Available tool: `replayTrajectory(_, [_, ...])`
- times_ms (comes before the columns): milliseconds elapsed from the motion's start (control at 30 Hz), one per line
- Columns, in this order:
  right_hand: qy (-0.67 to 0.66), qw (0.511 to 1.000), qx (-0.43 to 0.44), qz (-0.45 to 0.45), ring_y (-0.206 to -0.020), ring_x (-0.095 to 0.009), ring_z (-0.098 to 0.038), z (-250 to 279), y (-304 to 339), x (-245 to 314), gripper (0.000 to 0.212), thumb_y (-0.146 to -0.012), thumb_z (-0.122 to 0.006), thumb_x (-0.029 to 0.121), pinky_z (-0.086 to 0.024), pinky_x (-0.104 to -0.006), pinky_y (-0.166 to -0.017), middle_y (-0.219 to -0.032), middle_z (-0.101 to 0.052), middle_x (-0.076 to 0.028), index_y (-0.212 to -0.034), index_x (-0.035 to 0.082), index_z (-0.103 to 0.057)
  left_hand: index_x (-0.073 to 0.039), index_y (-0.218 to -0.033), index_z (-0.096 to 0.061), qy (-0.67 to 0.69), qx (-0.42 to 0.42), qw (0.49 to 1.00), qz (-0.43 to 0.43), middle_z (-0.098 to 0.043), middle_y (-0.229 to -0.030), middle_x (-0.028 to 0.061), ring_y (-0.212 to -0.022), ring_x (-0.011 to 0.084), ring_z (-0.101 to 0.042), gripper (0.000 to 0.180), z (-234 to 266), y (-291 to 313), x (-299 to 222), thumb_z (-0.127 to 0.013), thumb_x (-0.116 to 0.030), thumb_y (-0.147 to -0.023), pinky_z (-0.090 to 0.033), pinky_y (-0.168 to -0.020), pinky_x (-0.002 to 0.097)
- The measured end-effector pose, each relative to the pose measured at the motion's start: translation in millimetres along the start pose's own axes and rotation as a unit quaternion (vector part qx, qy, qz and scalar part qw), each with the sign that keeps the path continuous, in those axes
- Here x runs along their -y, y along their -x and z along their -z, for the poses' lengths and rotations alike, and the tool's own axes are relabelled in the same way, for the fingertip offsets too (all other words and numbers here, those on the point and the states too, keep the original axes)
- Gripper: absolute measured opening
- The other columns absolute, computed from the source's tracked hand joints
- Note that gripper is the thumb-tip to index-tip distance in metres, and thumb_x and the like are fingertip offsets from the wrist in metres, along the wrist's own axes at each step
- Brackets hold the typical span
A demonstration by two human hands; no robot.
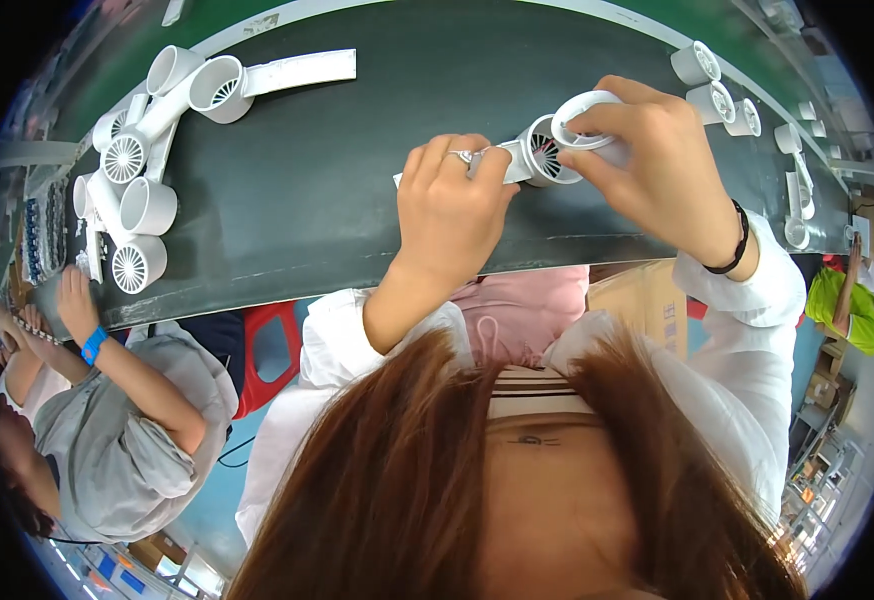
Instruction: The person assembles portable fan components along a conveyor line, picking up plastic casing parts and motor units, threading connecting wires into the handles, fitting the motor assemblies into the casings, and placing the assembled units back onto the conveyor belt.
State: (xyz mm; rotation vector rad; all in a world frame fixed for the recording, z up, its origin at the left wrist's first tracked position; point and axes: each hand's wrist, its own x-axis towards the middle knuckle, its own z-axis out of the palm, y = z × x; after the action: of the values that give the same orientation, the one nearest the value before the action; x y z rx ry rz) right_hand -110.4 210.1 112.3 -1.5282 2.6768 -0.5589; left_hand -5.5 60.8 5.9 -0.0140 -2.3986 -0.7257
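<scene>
My left hand (454, 205) is closed round the flat handle of a white plastic fan housing (516, 163), which lies low over the dark table. Its round head faces up toward the right, with dark spokes and a bit of red showing inside. In my right hand (662, 165) a white round ring (560, 124) is pinched between thumb and fingers, tilted at the head's upper right edge. Whether the ring touches the head cannot be made out. Part of the handle is hidden under my left fingers.
Several white fan housings (147, 207) lie in a pile at the left of the dark table (287, 190). More round white parts (697, 64) stand along the far right edge. A co-worker's hand (78, 305) with a blue watch rests by the left pile. A red stool (272, 350) stands below.
</scene>
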Motion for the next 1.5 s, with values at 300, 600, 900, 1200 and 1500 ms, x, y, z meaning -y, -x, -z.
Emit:
replayTrajectory(300, [-0.014,0.998,0.052,0.019,-0.068,-0.034,-0.062,6.7,-1.5,6.9,0.018,-0.064,-0.074,0.011,-0.051,-0.0395,-0.062,-0.078,-0.062,-0.018,-0.080,0.003,-0.070,-0.004,-0.086,-0.065,0.025,-0.007,1.000,-0.015,-0.060,-0.103,0.0131,-0.097,0.0293,-0.055,0.022,-15.0,6.1,-14.3,-0.072,-0.012,-0.067,-0.039,-0.087,0.0419])
replayTrajectory(600, [-0.149,0.983,0.011,0.110,-0.070,-0.032,-0.064,-7.5,16.1,-12.2,0.023,-0.067,-0.076,0.017,-0.053,-0.0360,-0.062,-0.102,-0.060,-0.015,-0.085,0.005,-0.068,-0.003,-0.079,-0.065,0.127,0.068,0.988,0.051,-0.067,-0.094,0.0111,-0.090,0.0294,-0.060,0.010,-6.8,-0.8,-8.5,-0.065,-0.007,-0.070,-0.037,-0.085,0.0418])
replayTrajectory(900, [-0.288,0.919,-0.237,0.130,-0.083,-0.030,-0.067,-60.4,34.4,-22.5,0.026,-0.064,-0.083,0.015,-0.054,-0.0299,-0.070,-0.119,-0.059,-0.020,-0.082,0.005,-0.067,-0.001,-0.089,-0.064,0.097,0.049,0.992,0.066,-0.062,-0.079,0.0204,-0.075,0.0397,-0.056,0.020,-8.0,-8.3,-7.0,-0.063,-0.007,-0.070,-0.042,-0.071,0.0449])
replayTrajectory(1200, [-0.337,0.889,-0.311,0.010,-0.108,-0.029,-0.060,-77.9,49.9,-19.1,0.027,-0.060,-0.082,-0.001,-0.046,-0.0341,-0.092,-0.117,-0.060,-0.027,-0.083,-0.002,-0.067,-0.006,-0.075,-0.060,0.079,0.029,0.996,0.008,-0.060,-0.070,0.0121,-0.070,0.0329,-0.057,0.009,-16.4,-17.0,-12.5,-0.060,-0.005,-0.065,-0.042,-0.070,0.0414])
replayTrajectory(1500, [-0.402,0.844,-0.352,-0.042,-0.116,-0.031,-0.055,-105.6,53.9,-11.4,0.023,-0.065,-0.075,-0.010,-0.045,-0.0355,-0.094,-0.120,-0.057,-0.028,-0.086,-0.006,-0.066,-0.006,-0.071,-0.062,0.100,0.008,0.994,0.044,-0.060,-0.063,0.0066,-0.063,0.0278,-0.058,0.004,-19.5,-4.2,-8.7,-0.061,-0.007,-0.068,-0.041,-0.066,0.0382])
